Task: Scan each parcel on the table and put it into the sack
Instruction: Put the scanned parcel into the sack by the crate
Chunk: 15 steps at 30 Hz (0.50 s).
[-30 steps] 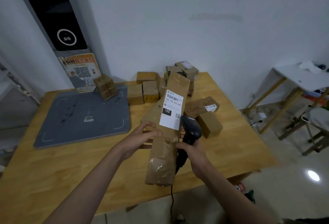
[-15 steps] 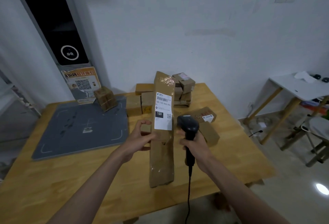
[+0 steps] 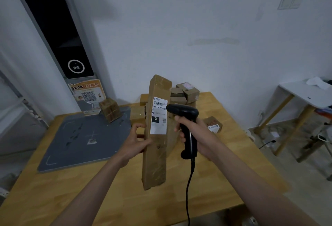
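My left hand (image 3: 135,142) grips a long brown parcel (image 3: 156,150) and holds it upright above the wooden table (image 3: 71,189). A white shipping label (image 3: 159,116) with a barcode faces me on its upper half. My right hand (image 3: 194,132) is closed around the handle of a black corded barcode scanner (image 3: 185,125), whose head points left at the label from just beside it. Several more brown parcels (image 3: 186,93) are stacked behind the long one. No sack is in view.
A grey mat (image 3: 80,139) covers the table's left part, with a small taped box (image 3: 110,109) at its back edge. Another labelled parcel (image 3: 213,124) lies right of my hand. A tall dark kiosk (image 3: 59,37) stands behind; a white side table (image 3: 305,96) stands at right.
The long parcel has been raised from a tilt to upright. My right hand lifted the scanner and swung its head toward the label. The camera view has tilted up.
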{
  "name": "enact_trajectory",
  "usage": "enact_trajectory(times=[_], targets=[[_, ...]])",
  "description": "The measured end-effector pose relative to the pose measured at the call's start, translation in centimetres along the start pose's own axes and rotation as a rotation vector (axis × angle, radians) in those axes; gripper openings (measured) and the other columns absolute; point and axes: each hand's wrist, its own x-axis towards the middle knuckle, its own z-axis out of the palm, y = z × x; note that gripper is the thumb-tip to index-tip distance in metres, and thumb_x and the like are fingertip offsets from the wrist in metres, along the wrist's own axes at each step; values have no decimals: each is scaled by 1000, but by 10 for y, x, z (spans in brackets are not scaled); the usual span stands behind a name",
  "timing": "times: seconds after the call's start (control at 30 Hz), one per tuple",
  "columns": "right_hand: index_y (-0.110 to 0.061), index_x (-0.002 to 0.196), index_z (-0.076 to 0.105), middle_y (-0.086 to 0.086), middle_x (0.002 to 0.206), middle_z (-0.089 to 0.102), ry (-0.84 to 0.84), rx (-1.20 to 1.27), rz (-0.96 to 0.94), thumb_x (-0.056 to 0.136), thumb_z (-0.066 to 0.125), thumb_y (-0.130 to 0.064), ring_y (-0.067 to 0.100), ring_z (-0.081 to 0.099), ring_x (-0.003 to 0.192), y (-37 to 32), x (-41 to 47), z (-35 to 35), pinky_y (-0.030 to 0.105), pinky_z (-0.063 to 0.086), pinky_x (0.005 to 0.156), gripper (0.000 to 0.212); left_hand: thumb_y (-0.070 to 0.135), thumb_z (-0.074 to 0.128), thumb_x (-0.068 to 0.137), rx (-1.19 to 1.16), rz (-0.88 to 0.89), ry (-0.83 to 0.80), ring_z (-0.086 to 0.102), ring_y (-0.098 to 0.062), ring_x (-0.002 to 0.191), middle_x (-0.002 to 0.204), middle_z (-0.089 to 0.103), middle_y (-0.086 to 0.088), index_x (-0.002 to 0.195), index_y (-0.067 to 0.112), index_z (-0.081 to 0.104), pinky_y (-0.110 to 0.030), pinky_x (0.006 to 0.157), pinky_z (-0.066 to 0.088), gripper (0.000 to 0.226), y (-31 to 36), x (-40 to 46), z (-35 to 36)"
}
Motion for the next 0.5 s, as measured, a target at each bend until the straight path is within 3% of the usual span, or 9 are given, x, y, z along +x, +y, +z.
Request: enact_trajectory(times=[0.13,0.5], targets=[[-7,103,67,10,75,64,-9,10,2,95,68,-20,15,50,57,-7,8,-3,30,42,54,16,25,76,85,-12,15,9,64,-22,104,122,55,-4,123,36,39,-27,72,57,55,4,3,-3],[-5,100,67,10,72,62,-70,9,2,96,68,-20,15,50,57,-16,13,-14,28,43,54,16,23,76,86,-21,46,40,58,-13,107,120,53,1,123,32,40,-21,67,54,53,12,-1,6]])
